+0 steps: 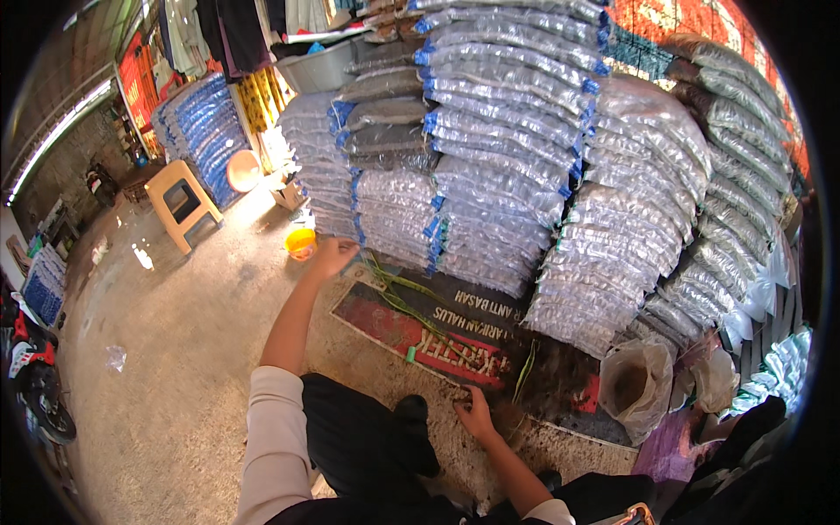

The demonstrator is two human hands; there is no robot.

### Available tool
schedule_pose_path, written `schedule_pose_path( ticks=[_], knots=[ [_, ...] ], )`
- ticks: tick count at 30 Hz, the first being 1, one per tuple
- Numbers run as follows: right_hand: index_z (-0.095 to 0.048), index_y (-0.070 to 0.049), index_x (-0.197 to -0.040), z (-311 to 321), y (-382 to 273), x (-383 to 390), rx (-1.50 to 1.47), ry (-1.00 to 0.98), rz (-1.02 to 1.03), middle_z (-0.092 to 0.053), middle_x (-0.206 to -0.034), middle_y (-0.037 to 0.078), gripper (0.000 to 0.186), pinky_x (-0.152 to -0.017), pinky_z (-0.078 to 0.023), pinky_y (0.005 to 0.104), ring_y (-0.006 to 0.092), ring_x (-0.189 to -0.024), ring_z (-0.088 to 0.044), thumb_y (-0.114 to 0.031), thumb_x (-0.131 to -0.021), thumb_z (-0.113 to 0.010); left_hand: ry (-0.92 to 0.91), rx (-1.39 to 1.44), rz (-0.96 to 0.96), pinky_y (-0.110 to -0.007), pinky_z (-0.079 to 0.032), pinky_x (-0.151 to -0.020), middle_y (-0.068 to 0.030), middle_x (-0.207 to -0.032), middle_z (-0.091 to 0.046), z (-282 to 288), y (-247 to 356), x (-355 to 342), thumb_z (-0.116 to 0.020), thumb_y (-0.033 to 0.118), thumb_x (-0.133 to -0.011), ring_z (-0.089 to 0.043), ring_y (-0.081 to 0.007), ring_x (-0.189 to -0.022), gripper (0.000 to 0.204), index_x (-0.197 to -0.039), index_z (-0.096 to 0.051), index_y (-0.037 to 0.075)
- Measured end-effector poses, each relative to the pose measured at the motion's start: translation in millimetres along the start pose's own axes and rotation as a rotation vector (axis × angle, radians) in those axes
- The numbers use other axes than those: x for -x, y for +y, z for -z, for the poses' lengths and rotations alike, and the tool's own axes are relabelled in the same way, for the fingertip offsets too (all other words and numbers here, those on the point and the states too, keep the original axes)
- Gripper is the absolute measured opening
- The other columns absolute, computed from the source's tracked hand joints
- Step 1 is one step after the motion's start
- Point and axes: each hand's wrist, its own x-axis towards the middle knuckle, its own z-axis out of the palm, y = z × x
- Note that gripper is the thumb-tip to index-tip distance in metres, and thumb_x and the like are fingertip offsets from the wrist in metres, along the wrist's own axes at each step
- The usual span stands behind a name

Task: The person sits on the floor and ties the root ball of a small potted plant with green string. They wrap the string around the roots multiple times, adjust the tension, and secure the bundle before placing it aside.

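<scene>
My left hand (334, 256) reaches forward beside the foot of the stacked bags. Its fingers are bent together, and anything in them is too small to make out. Close to its fingertips, long green strips with yellowish edges, like leaves (398, 302), stretch over a dark and red printed banner (376, 325) on the ground. My right hand (475, 416) is low over the banner's near edge, with thumb and fingers curled together; what they hold, if anything, is hidden. Another thin green strip (526, 372) lies to its right. A small green piece (411, 353) rests on the banner.
High stacks of filled clear bags (499, 149) stand along the far side. A yellow-orange tub (300, 244) is beyond my left hand, with a tan stool (184, 206) farther left. An open clear bag (634, 385) sits at right. A motorcycle (39, 385) stands at the left edge.
</scene>
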Motion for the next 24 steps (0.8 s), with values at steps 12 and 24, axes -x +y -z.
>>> schedule_pose_path(
  ticks=[12,24],
  knots=[
    [-0.04,-0.003,-0.116,30.4,18.3,0.2,-0.1,0.104,-0.009,-0.049,-0.106,0.015,0.045,-0.081,-0.041,0.0365,0.0262,-0.095,-0.051,-0.011,-0.076,-0.059,0.43,-0.26,-0.242,-0.034,-0.045,-0.076,-0.0152,-0.106,-0.056,89.1,91.1,11.7,-0.058,0.027,-0.077,-0.059,-0.0252,-0.087,0.037,-0.104,-0.057,0.001],
    [-0.043,-0.002,-0.115,25.9,7.7,10.6,-0.05,0.017,-0.07,-0.049,-0.108,0.014,0.042,-0.078,-0.042,0.0363,0.0266,-0.093,-0.052,-0.013,-0.077,-0.058,0.528,0.02,-0.224,-0.031,-0.044,-0.083,-0.0167,-0.118,-0.046,89.0,96.8,30.4,-0.064,0.013,-0.073,-0.056,-0.0219,-0.096,0.05,-0.117,-0.045,-0.003]
  ],
)
